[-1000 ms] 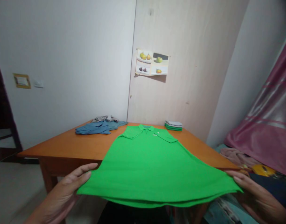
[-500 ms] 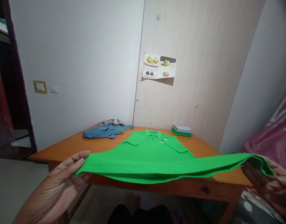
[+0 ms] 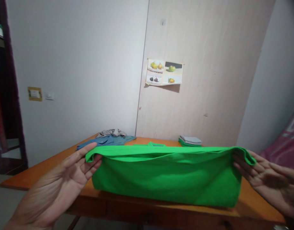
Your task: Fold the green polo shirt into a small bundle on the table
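Observation:
A bright green polo shirt (image 3: 166, 179) is stretched between my two hands, its hem edge raised above the wooden table (image 3: 53, 166). My left hand (image 3: 72, 172) pinches one corner of the hem, thumb on top and fingers beneath. At the opposite corner my right hand (image 3: 266, 175) grips the cloth, which drapes over its fingers. Below the raised edge the shirt hangs as a broad panel down to the table's front. Just the tip of the collar (image 3: 156, 144) shows behind it; the rest of the shirt's front is hidden.
Blue-grey clothes (image 3: 110, 140) and a striped cloth (image 3: 110, 132) lie at the back left of the table. A folded stack of grey and green garments (image 3: 190, 141) sits at the back right. A fruit poster (image 3: 164, 72) hangs on the wall behind.
Both hands have lifted the hem and come closer together, still gripping it. The shirt, spread out flat before, now rises in front and hides its sleeves and chest. The view has tilted slightly up.

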`<state>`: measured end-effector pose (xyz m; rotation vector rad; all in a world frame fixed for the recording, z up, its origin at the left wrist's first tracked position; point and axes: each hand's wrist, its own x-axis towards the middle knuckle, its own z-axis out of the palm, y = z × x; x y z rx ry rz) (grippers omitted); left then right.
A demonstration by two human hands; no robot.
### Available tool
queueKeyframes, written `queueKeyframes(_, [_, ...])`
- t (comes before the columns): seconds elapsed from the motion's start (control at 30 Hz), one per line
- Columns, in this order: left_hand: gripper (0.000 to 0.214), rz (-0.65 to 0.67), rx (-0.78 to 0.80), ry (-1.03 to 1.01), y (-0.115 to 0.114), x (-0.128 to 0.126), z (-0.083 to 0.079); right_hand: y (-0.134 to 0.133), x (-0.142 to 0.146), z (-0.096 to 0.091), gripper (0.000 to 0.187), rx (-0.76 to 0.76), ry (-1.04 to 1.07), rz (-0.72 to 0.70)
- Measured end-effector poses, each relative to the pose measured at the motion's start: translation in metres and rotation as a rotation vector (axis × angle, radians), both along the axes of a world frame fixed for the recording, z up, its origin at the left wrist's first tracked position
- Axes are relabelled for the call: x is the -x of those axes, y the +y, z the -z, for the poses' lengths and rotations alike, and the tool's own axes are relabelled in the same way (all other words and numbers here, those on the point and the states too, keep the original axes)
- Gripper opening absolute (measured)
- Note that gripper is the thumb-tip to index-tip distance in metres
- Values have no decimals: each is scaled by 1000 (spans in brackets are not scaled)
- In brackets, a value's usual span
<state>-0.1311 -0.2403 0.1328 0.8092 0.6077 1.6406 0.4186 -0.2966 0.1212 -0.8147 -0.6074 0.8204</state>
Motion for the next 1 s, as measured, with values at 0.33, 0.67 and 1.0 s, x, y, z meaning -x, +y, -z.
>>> queueKeyframes(0.33, [27, 92, 4, -98, 91, -39, -18, 87, -26, 0, 48, -11, 22, -114])
queueKeyframes(0.67, [5, 74, 54, -41, 184, -69, -14, 156, -40, 7, 36, 41, 22, -164])
queueKeyframes(1.0, [9, -39, 359, 82, 259, -102, 31, 223, -36, 51, 17, 228, 0, -125])
